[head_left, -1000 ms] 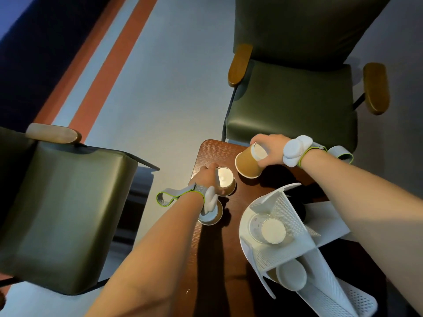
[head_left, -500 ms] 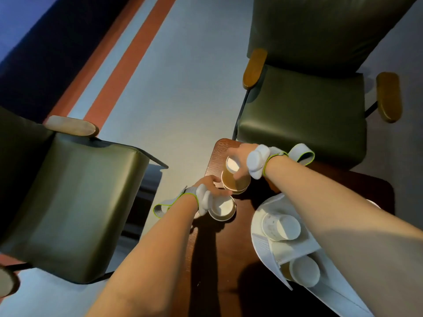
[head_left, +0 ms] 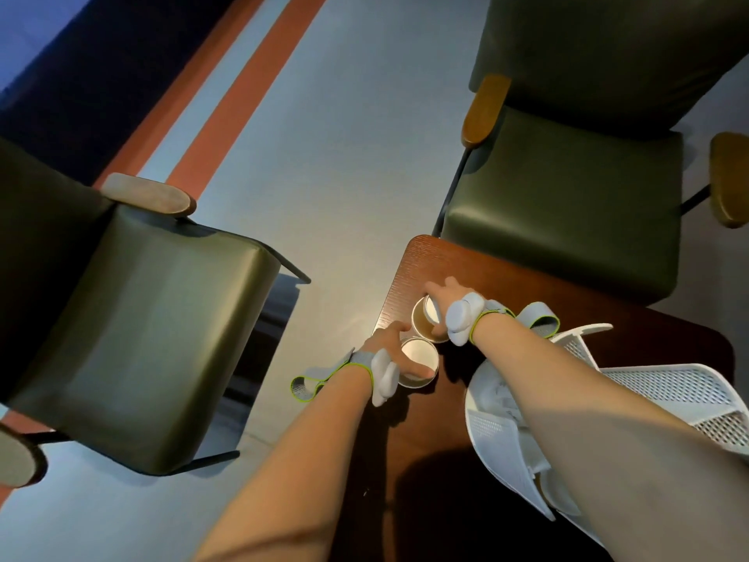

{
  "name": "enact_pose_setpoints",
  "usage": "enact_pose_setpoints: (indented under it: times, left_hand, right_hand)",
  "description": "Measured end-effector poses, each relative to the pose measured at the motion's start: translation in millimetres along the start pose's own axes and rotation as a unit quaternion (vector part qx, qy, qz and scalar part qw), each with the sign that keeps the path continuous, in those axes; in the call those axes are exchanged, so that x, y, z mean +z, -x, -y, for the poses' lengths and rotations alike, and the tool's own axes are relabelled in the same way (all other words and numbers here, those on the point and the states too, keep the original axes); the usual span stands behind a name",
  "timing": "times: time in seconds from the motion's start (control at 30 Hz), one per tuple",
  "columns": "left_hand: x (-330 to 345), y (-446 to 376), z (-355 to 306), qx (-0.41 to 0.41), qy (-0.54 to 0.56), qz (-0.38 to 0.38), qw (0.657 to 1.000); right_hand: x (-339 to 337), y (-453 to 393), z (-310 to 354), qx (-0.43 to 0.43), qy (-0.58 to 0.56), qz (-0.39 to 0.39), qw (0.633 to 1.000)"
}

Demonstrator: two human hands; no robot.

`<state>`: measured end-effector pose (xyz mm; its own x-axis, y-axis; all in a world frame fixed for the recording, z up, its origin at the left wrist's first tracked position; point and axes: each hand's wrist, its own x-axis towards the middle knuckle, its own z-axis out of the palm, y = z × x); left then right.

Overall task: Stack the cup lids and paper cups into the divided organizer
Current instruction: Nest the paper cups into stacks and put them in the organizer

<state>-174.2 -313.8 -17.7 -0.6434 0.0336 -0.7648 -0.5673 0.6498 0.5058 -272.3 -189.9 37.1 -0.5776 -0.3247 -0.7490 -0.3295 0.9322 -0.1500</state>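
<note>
1. The right hand (head_left: pixel 439 304), fingers curled round a tilted paper cup (head_left: pixel 426 323), should square it up.
2. The left hand (head_left: pixel 389 347) pinches the upright cup (head_left: pixel 418 361) at the table (head_left: pixel 409 269) corner; nest them, then carry both to the organizer (head_left: pixel 668 389).

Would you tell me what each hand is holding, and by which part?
The right hand grips a tilted paper cup by its side wall. The left hand holds another cup around its rim.

Café or lounge — green armchairs (head_left: pixel 567 188), small wooden table (head_left: pixel 506 294)
</note>
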Motion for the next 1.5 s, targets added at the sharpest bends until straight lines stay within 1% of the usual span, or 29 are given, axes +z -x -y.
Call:
enact_pose_setpoints:
  times: [0.1,0.2,0.27,0.37,0.5,0.63,0.73,0.87,0.93,1.0,1.07,1.13,1.2,1.3,1.4,1.47,1.5]
  left_hand:
    - [2,3,3,-0.005,0.027,-0.005,1.0]
    - [-2,4,-1,-0.019,0.099,-0.034,0.994]
    - [-5,1,-6,-0.034,0.117,-0.058,0.991]
    - [-8,-7,-12,-0.052,0.102,-0.065,0.991]
    - [-9,-14,-23,-0.039,0.076,-0.047,0.995]
    - [-17,-20,-40,-0.022,0.061,-0.048,0.997]
    - [-29,-13,-55,-0.02,0.062,-0.053,0.996]
    - [-44,-1,-59,-0.027,0.063,-0.095,0.993]
    - [-49,7,-56,-0.044,0.083,-0.099,0.991]
    - [-49,10,-51,-0.054,0.101,-0.093,0.989]
    - [-47,12,-43,-0.055,0.089,-0.085,0.991]
    - [-42,19,-32,-0.067,0.109,-0.083,0.988]
    - [-36,26,-21,-0.071,0.134,-0.083,0.985]
    - [-22,34,-10,-0.063,0.117,-0.065,0.989]
    - [-9,33,0,-0.097,0.154,-0.063,0.981]
    - [0,30,5,-0.113,0.182,-0.056,0.975]
    - [3,31,5,-0.119,0.196,-0.05,0.972]
  right_hand:
    - [0,0,1,0.012,0.014,0.004,1.0]
    - [-11,10,-2,0.025,0.039,-0.004,0.999]
    - [-17,14,-10,0.031,0.054,-0.016,0.998]
    - [-21,20,-18,0.022,0.046,-0.008,0.999]
    - [-27,27,-20,-0.001,-0.009,-0.002,1.0]
    - [-45,40,-20,-0.025,-0.05,-0.041,0.998]
    - [-65,51,-15,-0.013,-0.032,-0.038,0.999]
    - [-78,60,-2,-0.001,0.013,-0.049,0.999]
    - [-80,68,7,0.007,0.026,-0.056,0.998]
    - [-79,74,14,0.012,0.015,-0.054,0.998]
    - [-74,79,20,-0.005,0.005,-0.054,0.999]
    - [-65,82,26,-0.035,-0.001,-0.062,0.997]
    - [-54,84,32,-0.048,-0.019,-0.048,0.998]
    - [-35,84,36,-0.036,-0.017,-0.007,0.999]
    - [-16,80,36,-0.041,-0.014,0.051,0.998]
    - [-9,80,36,-0.047,-0.014,0.052,0.997]
    - [-6,82,36,-0.049,-0.034,0.044,0.997]
